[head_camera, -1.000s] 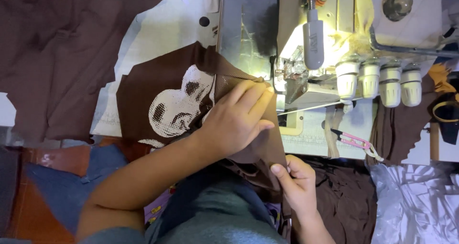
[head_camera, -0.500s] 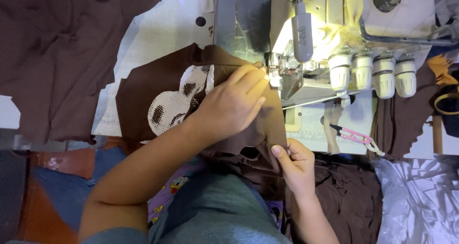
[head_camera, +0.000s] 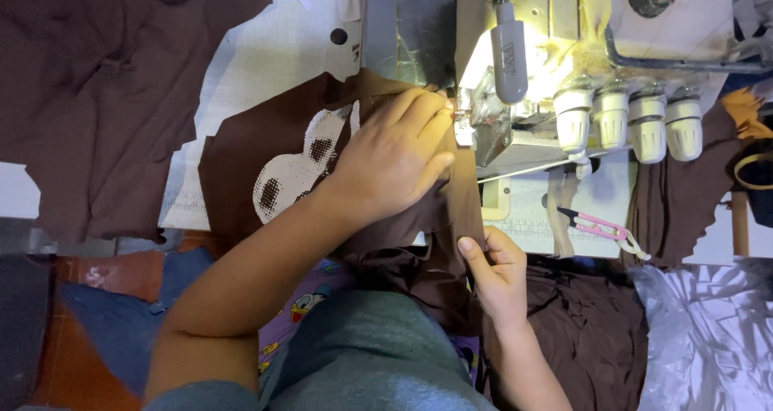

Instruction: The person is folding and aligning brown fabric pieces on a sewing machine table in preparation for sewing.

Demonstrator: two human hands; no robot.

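Both hands on brown fabric

Matt brown knit cloth with white printed patch; glossy cream-painted metal sewing machine; smooth white plastic knobs; pink plastic thread snips; crinkled shiny plastic sheet, lower right.

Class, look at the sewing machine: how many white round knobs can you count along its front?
4. The white knobs sit in a row on the sewing machine, right of the needle: first, second, third, fourth. Others could be hidden behind the machine body.
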